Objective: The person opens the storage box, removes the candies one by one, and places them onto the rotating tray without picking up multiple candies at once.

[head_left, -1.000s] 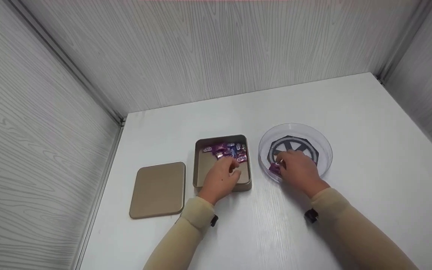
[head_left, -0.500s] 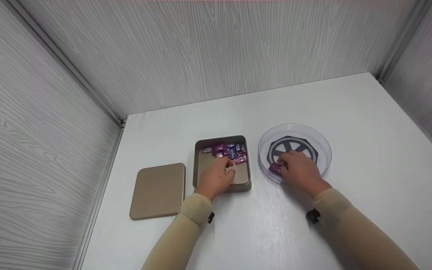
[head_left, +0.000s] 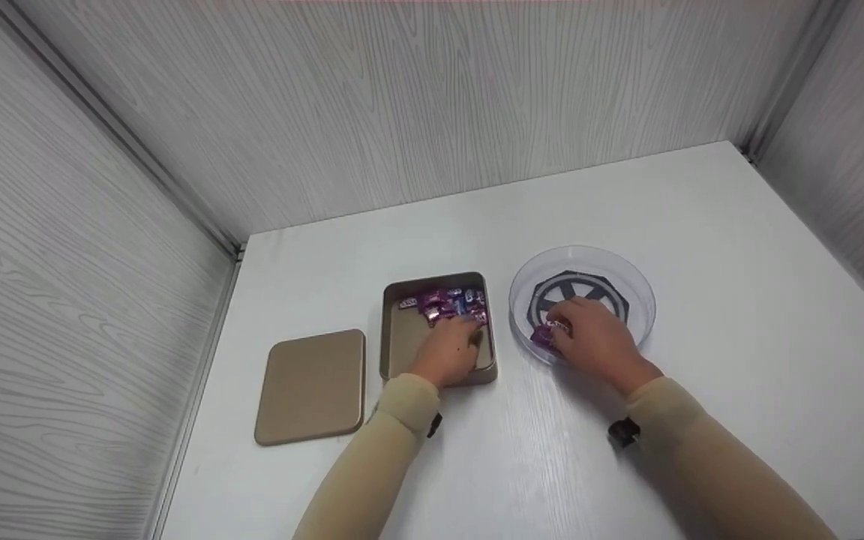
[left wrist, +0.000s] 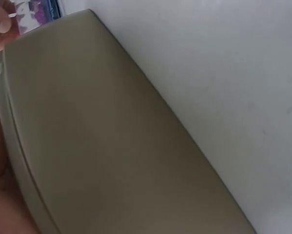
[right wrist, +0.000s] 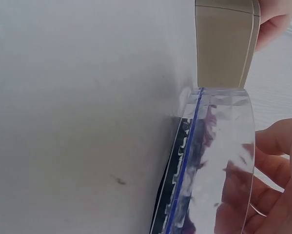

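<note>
Several wrapped candies, purple, pink and blue, lie at the far end of an open gold tin. My left hand reaches into the tin, its fingertips at the near candies and its thumb apart from the fingers. Whether a candy lies under those fingertips is hidden. To the right stands a round clear dish with a dark spoked pattern on its bottom. Inside it, my right hand pinches a purple wrapped candy at the near left rim. In the left wrist view the tin's side covers most of the left hand.
A flat gold lid lies left of the tin on the white table. Pale wood-grain walls enclose the table at the back and both sides. The dish's clear wall stands close to the tin.
My left hand has drawn back slightly, then moved forward and right, lowering its fingers toward the candies. The right hand stays at the purple candy in the dish. The view has shifted slightly.
</note>
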Available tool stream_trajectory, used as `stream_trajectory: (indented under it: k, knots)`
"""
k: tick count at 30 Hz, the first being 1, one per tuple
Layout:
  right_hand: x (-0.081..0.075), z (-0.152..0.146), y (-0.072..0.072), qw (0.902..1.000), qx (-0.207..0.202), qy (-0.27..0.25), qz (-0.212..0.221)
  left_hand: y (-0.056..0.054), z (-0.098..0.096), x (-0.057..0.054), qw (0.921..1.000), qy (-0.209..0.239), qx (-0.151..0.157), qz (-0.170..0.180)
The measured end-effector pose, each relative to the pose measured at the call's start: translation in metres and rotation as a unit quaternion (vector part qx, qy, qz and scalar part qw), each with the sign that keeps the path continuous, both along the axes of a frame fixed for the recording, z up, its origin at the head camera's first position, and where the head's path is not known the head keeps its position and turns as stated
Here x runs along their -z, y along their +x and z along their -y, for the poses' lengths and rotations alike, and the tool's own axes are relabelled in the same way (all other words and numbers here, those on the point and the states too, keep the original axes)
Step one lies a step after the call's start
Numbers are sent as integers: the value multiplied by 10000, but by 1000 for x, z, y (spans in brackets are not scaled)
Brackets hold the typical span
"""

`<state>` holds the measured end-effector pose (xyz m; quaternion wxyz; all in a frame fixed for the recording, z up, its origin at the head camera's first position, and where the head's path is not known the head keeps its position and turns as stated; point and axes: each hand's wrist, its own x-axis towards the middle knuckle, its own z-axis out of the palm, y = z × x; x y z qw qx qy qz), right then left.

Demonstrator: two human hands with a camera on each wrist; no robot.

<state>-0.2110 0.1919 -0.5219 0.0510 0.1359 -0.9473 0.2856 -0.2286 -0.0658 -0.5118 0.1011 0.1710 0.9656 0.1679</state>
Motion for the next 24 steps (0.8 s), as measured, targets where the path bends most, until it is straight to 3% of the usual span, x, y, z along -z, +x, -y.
stream_trajectory:
  k: [8, 16, 24]
  knots:
    - [-1, 0, 2, 9998, -45, -192, -99, -6, -6, 3, 9996, -216, -49, 163]
    - [-2, 0, 3, 9993, -57, -368, 74, -14, -4, 5, 9992, -225, -318, -36]
    - [-2, 0, 4, 9985, -47, -514, 198, -18, -8, 6, 9972, -648, -375, -37]
